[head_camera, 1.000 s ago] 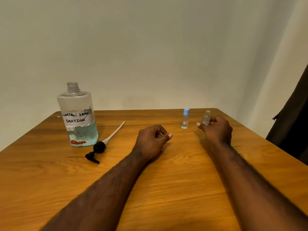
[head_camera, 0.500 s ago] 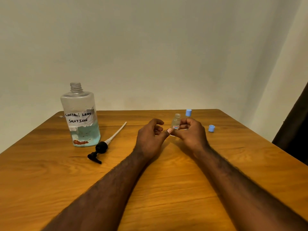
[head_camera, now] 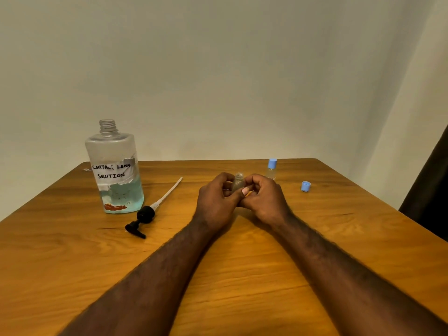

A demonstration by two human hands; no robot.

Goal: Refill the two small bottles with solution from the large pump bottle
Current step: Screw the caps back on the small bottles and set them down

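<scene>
An uncapped small clear bottle (head_camera: 238, 181) stands upright between my two hands at the table's middle. My left hand (head_camera: 217, 202) and my right hand (head_camera: 263, 199) both curl their fingers round it, hiding its lower part. Its blue cap (head_camera: 305, 186) lies on the table to the right. The second small bottle (head_camera: 271, 169), with a blue cap on, stands just behind my right hand. The large bottle (head_camera: 114, 169), labelled "contact lens solution", stands open at the left with pale blue liquid in its lower third. Its black pump head (head_camera: 141, 220) with white tube lies beside it.
All of this sits on a wooden table (head_camera: 242, 275) against a plain wall. A dark curtain or cloth (head_camera: 431, 197) hangs past the table's right edge.
My right hand carried the uncapped small bottle leftward from beside the capped one to the table's middle. My left hand has closed in and now grips it too.
</scene>
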